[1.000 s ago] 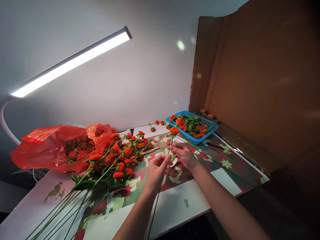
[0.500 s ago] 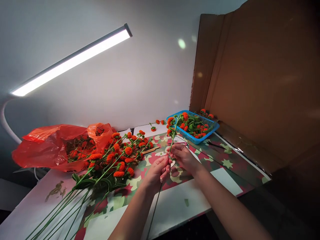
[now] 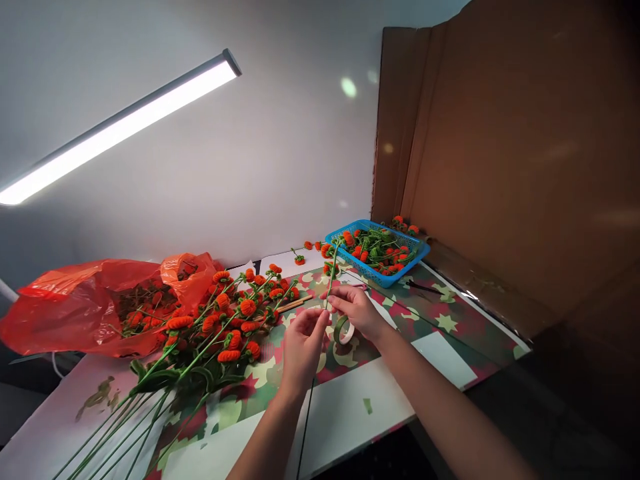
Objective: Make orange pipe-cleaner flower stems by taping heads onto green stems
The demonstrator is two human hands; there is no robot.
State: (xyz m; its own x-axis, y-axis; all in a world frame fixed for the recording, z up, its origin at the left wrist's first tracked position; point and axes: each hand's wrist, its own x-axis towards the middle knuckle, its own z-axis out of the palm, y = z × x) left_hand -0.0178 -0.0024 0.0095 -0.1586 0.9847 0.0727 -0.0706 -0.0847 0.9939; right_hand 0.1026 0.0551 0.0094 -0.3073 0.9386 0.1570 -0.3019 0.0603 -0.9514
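Head view: a green flower stem (image 3: pixel 333 272) stands nearly upright between my two hands, leaning slightly right at its top, where orange blooms crowd around it; I cannot tell which of them belong to it and which lie behind. My left hand (image 3: pixel 304 343) pinches it low, thumb against forefinger. My right hand (image 3: pixel 359 313) grips it just above, also between thumb and fingertips, so the upper stem rises clear of both. Below my left hand, a thin dark length slants down across the white board (image 3: pixel 350 420).

Just under my right hand is a roll of green tape (image 3: pixel 343 331) with a pale core; whether it hangs from my fingers or rests on the mat I can't tell. The mat (image 3: pixel 449 323) is printed in camouflage blotches, with pale stars among them. A small green scrap (image 3: pixel 367 406) lies on the white board near me.

Farther out, to the left, a bunch of orange flowers (image 3: pixel 247 307) spreads its heads toward me, beside some wooden sticks (image 3: pixel 296 303). Behind it slumps a translucent red bag (image 3: pixel 55 317) with more blooms inside. Beyond my right hand, a blue basket (image 3: pixel 385 278) holds orange flowers and green stems, near the tall cardboard (image 3: pixel 505 153). Above the left side, a lit lamp (image 3: pixel 125 127) slopes upward.
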